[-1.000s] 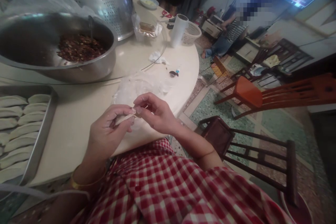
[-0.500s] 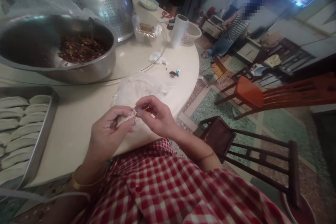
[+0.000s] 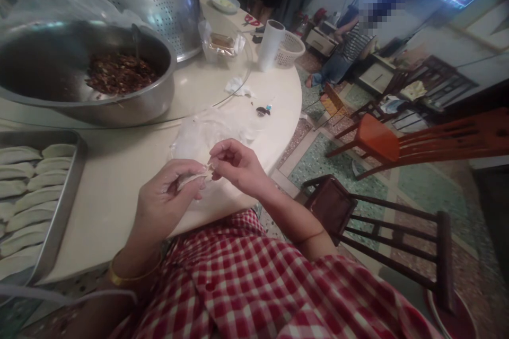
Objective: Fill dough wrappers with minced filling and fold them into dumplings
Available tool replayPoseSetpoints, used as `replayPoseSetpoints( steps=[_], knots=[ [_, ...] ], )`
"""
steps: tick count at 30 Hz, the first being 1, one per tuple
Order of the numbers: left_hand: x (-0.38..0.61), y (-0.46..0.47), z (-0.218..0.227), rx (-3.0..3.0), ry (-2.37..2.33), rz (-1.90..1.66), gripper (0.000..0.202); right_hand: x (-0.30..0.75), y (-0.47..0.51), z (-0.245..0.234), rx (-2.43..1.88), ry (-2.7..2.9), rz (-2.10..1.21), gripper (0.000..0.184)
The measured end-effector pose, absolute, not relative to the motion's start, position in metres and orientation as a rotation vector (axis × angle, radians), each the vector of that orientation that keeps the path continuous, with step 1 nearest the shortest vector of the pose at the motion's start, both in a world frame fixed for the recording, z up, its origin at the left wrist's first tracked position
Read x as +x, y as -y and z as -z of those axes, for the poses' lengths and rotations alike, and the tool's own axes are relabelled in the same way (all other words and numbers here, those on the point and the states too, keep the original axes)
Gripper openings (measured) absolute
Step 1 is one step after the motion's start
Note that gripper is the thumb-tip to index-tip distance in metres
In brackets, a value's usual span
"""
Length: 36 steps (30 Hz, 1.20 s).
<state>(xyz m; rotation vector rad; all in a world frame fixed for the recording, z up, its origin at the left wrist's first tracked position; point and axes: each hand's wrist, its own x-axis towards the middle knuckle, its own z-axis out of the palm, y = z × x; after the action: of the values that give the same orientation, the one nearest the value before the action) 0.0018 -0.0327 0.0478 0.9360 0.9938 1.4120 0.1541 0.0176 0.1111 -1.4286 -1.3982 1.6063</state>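
Observation:
Between my hands is a pale dumpling (image 3: 195,176), partly covered by my fingers. My left hand (image 3: 165,196) is closed around its body, thumb on the near side. The thumb and fingertips of my right hand (image 3: 237,168) pinch the dumpling's right end. Both hands are just above the near table edge, in front of a crumpled clear plastic sheet (image 3: 194,135). To the left, a metal tray (image 3: 75,180) holds rows of folded dumplings (image 3: 37,198). Behind it stands a large steel bowl (image 3: 159,87) with dark chopped filling (image 3: 119,74) and a utensil handle in it.
A perforated steel colander (image 3: 175,10) leans behind the bowl. Farther along the table are a white cylinder (image 3: 271,45), a plastic basket (image 3: 290,48), red-handled scissors (image 3: 251,20) and a plate (image 3: 225,3). Chairs (image 3: 332,204) stand at right; a person (image 3: 352,45) sits beyond.
My right hand has shifted slightly up and to the right, its pinch now at the dumpling's right end. My left hand keeps its hold nearly in place.

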Motion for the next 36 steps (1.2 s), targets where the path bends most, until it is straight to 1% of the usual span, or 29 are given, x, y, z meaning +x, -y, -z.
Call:
replayPoseSetpoints(
  steps=[4, 7, 15, 20, 24, 28, 31, 36],
  knots=[
    [0.002, 0.031, -0.049, 0.968, -0.997, -1.363, 0.008, 0.153, -0.020, -0.111, -1.434, 1.324, -1.651, 0.020],
    [0.001, 0.031, -0.046, 0.971, -1.000, -1.333, 0.010, 0.151, -0.017, -0.113, -1.403, 1.385, -1.618, 0.019],
    [-0.001, 0.034, -0.044, 0.895, -1.060, -1.320, 0.010, 0.149, -0.003, -0.121, -1.321, 1.759, -1.246, 0.010],
    [0.001, 0.034, -0.048, 0.867, -1.090, -1.347, 0.012, 0.149, 0.005, -0.127, -1.341, 2.009, -0.993, 0.010],
    [0.003, 0.034, -0.052, 0.823, -1.078, -1.383, 0.015, 0.150, 0.007, -0.130, -1.230, 2.149, -0.826, 0.010],
    [0.004, 0.034, -0.050, 0.824, -1.026, -1.421, 0.019, 0.150, 0.004, -0.130, -1.172, 2.258, -0.760, 0.010],
    [0.004, 0.035, -0.046, 0.850, -1.034, -1.381, 0.022, 0.152, 0.003, -0.129, -1.152, 2.287, -0.716, 0.009],
    [0.005, 0.036, -0.048, 0.865, -1.108, -1.364, 0.015, 0.155, 0.006, -0.124, -1.137, 2.227, -0.671, 0.008]
  ],
)
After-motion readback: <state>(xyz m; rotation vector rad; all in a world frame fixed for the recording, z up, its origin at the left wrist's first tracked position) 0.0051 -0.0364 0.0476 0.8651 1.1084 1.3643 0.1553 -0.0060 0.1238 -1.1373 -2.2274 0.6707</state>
